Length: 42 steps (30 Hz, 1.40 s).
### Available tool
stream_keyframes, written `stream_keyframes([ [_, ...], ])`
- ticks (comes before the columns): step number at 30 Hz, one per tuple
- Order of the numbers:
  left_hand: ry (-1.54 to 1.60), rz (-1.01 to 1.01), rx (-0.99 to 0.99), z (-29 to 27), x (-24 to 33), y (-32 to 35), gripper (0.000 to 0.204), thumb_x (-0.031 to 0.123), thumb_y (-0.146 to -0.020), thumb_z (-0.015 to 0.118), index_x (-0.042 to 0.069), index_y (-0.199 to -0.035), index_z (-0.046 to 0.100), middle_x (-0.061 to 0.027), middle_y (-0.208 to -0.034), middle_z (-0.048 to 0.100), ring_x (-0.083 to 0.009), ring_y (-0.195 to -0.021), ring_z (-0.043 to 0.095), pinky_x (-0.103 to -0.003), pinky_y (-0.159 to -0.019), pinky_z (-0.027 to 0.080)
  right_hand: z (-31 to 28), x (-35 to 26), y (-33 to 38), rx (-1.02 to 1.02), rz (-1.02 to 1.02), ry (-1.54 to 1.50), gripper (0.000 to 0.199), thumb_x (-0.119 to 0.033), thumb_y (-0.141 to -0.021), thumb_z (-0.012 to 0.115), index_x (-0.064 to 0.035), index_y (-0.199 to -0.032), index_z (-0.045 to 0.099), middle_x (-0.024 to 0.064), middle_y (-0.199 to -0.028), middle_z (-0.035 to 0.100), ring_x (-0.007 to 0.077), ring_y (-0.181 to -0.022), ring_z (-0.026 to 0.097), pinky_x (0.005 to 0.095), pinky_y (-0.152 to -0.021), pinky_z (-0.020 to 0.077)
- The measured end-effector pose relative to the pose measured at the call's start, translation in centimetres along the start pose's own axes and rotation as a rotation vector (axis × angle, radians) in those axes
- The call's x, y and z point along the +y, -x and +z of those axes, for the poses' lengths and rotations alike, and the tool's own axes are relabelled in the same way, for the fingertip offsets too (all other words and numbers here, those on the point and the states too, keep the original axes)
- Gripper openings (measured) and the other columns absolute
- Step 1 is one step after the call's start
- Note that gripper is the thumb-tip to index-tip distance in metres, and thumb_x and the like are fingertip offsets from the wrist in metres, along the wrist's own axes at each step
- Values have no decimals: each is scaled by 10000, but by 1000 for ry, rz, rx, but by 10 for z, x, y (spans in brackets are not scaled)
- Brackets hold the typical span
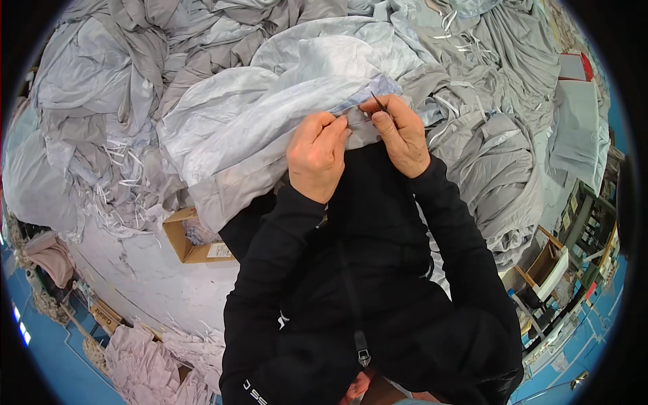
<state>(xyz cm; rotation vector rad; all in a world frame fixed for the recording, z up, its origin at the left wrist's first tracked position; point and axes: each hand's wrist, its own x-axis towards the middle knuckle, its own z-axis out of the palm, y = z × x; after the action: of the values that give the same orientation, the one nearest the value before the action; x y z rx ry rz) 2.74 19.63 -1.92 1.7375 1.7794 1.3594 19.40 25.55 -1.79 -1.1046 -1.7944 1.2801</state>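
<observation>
Where the pale grey-blue cloth [290, 101] is gathered in front of the black jacket [304, 310], its edge is pinched between thumb and fingers of the left hand [315, 156]; by the right hand [403, 135] a slim dark pointed tool [378, 101] is gripped, tip upward, just beside that edge. Whether cloth is also caught under the right hand cannot be told.

Cloth judged light, limp, easily creased, perhaps slippery; best held by the folded border, close to the tool, with the loose bulk left supported.

Beyond the hands it is spread among heaps of grey cloth [503, 158], with white ties [127, 182] scattered through them. By these heaps much of the white, marbled counter [135, 270] is covered. An open cardboard box [177, 237] is set on it at the left. Farther out, blue floor [54, 344] is seen; pinkish cloth [145, 364] is piled at lower left.
</observation>
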Motion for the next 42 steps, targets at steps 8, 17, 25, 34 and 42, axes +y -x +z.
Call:
stream_keyframes([
  [8, -49, 186, 92, 5, -16, 2, 154, -58, -730, 700, 9, -837, 610, -99, -844, 604, -290, -737, 617, -356, -633, 502, -1, -10, 3, -2, -188, 125, 325, -232, -1005, 531, 35, -1174, 607, 60, -893, 578, 137, -749, 508, 262, -721, 437],
  [17, 127, -4, 82, -1, -13, 12, 124, -51, -824, 636, 22, -850, 540, -119, -849, 604, -291, -731, 596, -348, -623, 484, 0, -24, 14, 3, -266, 467, 406, -91, -730, 763, -85, -1127, 677, 65, -815, 595, 245, -701, 589, 338, -609, 477],
  [25, 137, -5, 90, -3, -13, 17, 102, -36, -872, 615, 19, -858, 530, -115, -837, 591, -262, -729, 571, -324, -648, 472, 9, -30, 13, 37, -419, 570, 442, -46, -684, 789, -79, -1115, 695, 56, -824, 616, 233, -688, 595, 326, -584, 480],
  [34, 117, 55, 102, -1, -14, 21, 89, -23, -886, 609, 17, -873, 530, -123, -841, 596, -257, -737, 571, -325, -670, 478, 16, -32, 16, 82, -516, 688, 484, -50, -632, 798, -84, -1103, 689, 22, -811, 600, 202, -666, 581, 318, -563, 479],
  [42, 100, 79, 129, 2, -15, 23, 119, -19, -873, 625, 21, -879, 513, -130, -840, 579, -295, -746, 560, -356, -643, 476, 15, -29, 16, 107, -552, 735, 494, -37, -611, 797, -83, -1091, 692, 13, -789, 588, 188, -638, 566, 305, -544, 469],
])
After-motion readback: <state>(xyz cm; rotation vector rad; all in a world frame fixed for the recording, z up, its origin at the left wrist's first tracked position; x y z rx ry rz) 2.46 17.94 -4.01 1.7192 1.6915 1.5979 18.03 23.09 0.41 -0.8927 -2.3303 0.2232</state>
